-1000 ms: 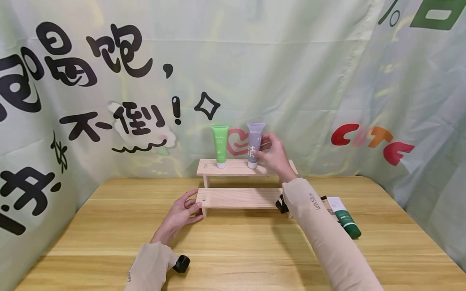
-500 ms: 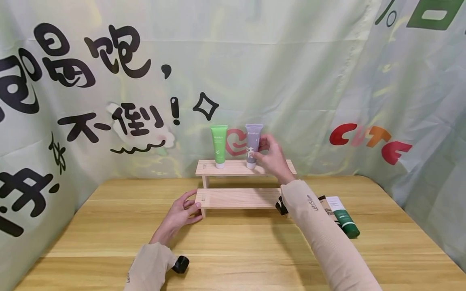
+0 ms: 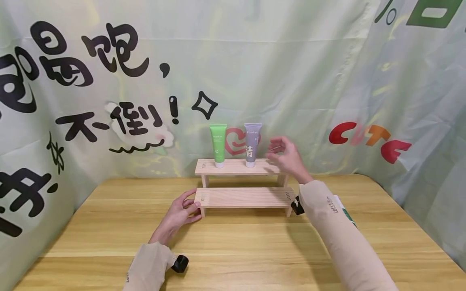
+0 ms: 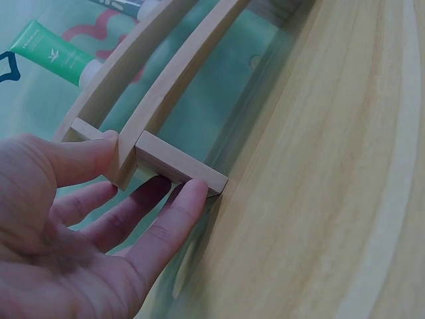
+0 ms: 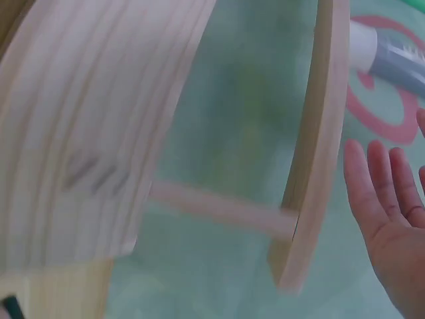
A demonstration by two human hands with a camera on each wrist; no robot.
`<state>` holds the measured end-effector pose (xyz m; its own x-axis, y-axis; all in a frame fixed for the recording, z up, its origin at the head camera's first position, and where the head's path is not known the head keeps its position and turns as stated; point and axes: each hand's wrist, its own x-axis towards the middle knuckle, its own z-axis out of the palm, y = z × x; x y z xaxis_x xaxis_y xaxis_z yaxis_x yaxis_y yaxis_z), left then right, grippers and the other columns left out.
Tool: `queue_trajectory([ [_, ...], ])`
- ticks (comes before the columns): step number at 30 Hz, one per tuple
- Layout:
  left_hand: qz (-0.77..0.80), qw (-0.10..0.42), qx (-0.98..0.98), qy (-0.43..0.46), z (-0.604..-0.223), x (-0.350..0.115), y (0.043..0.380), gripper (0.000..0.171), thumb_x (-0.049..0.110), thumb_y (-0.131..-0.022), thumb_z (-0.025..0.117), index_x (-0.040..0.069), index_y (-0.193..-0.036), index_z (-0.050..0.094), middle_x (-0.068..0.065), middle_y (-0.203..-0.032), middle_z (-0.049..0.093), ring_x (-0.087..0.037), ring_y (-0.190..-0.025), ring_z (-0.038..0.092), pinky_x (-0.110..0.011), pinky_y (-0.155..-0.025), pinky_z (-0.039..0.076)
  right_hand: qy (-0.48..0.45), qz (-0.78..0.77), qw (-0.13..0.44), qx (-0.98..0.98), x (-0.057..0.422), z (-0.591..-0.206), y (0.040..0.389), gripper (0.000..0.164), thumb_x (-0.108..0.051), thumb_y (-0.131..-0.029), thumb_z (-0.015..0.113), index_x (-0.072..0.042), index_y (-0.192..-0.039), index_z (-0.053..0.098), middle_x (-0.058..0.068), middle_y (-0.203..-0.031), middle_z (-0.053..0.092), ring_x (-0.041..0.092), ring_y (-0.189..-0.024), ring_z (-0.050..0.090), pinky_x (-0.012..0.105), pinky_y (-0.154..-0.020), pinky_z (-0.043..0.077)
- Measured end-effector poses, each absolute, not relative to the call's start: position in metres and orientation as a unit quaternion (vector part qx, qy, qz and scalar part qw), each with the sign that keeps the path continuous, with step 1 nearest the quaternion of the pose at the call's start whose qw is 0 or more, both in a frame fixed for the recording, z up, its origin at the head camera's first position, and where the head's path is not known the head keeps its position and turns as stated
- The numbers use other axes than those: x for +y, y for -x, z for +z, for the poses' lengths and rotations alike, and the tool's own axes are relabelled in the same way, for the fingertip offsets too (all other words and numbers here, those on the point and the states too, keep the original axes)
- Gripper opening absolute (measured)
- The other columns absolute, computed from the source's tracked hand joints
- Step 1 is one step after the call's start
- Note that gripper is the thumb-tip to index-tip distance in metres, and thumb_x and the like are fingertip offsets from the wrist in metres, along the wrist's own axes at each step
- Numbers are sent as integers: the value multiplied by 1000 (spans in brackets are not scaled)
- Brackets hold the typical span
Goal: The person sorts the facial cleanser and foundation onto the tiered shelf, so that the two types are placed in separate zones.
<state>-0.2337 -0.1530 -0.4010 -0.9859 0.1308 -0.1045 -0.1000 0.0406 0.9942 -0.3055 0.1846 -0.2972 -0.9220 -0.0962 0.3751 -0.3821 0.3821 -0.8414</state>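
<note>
Left hand (image 3: 178, 212) gripping, right hand (image 3: 289, 157) relaxed

Three-view arrangement
The head view is facing forward and down at the wooden stand (image 3: 242, 197) from farther back; the wrist views are showing its opposite ends closely (both tilted), all three sharing the upper shelf (image 3: 234, 166).

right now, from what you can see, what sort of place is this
Probably a staged tabletop set: a printed cloth backdrop hangs behind a wood-grain table, and a two-tier wooden stand on it bears a green squeeze tube and a lavender squeeze tube.
</note>
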Motion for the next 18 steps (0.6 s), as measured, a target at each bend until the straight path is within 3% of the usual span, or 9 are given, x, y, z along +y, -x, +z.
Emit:
queue_trajectory([
  [6,693,85,716,-8,-400,-153,234,53,-2,-105,51,0,-155,34,-30,-135,52,-30,-105,63,-45,-86,60,-145,526,139,-826,211,-296,297,42,11,-92,64,16,-129,47,36,-120,57,38,-103,60,17,-78,54],
  [12,696,87,713,-12,-401,-152,234,54,-2,-105,52,-1,-155,33,-31,-135,52,-30,-105,62,-44,-86,60,-133,537,114,-825,237,-296,289,44,9,-95,61,17,-133,43,35,-120,53,16,-94,59,25,-77,60],
  [18,693,86,715,-9,-400,-153,233,55,-3,-105,51,1,-156,32,-31,-136,52,-31,-106,62,-43,-87,59,-115,523,109,-837,262,-298,279,45,9,-95,62,17,-134,42,32,-116,56,5,-86,59,25,-74,60],
])
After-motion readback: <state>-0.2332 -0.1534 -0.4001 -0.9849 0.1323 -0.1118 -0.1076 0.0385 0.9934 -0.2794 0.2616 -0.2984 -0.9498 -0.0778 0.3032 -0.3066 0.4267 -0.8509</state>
